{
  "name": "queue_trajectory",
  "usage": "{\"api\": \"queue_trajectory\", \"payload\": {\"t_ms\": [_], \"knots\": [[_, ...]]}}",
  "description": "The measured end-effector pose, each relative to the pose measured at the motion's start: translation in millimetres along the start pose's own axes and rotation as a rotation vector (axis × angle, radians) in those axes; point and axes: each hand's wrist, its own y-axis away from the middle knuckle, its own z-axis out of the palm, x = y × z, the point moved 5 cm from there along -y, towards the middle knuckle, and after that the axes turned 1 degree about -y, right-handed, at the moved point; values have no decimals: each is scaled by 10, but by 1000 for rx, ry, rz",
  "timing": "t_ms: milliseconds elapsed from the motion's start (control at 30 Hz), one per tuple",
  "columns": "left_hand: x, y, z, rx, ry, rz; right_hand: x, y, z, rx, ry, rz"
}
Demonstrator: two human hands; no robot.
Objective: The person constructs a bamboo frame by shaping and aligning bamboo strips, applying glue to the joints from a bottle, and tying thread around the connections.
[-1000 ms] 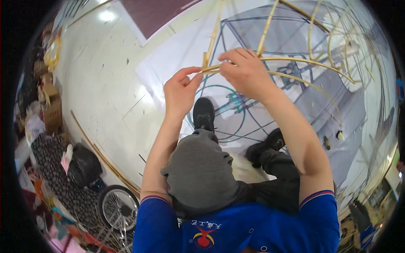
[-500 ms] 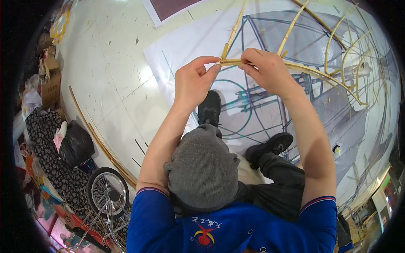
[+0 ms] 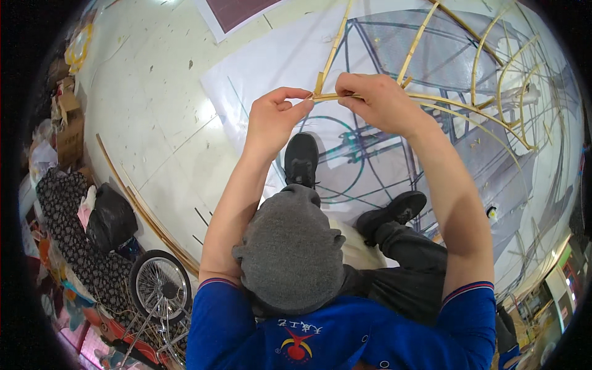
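A frame of bamboo strips (image 3: 431, 97) reaches from between my hands to the far right, with curved ribs rising from it. At its left end, where an upright strip (image 3: 337, 46) meets it, my left hand (image 3: 271, 120) pinches with thumb and forefinger. What lies between those fingertips is too small to make out. A little to the right, my right hand (image 3: 379, 103) is closed on the bamboo, its fingertips partly hiding it. Below the frame, a thinner strip (image 3: 475, 123) bows away from my right hand toward the lower right.
Under the frame lies a large paper drawing (image 3: 246, 68) with dark and green lines. Long bamboo strips (image 3: 145, 213) rest on the floor at left, near a black plastic bag (image 3: 111, 217) and a spoked wheel (image 3: 159, 287). Cardboard boxes (image 3: 71, 126) stand along the left edge.
Both hands have shifted slightly left in view, and the right has come a little closer to the joint. The thin strip at right now bows farther from the frame.
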Motion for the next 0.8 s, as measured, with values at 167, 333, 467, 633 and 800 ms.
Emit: {"api": "queue_trajectory", "payload": {"t_ms": [167,333,467,633,800], "knots": [[-119,-38,20,-57,101,-65,55,-58,12,-82,-94,104],[-54,-1,47,4,-20,-57,102,-83,26,-106,-38,48],[-2,18,27,85,-174,17,104,-80,32,-95,9,21],[11,29,21,145,-171,67,78,-103,55,-42,16,-44],[56,48,35,200,-224,136,61,-160,28,-78,30,-9]]}}
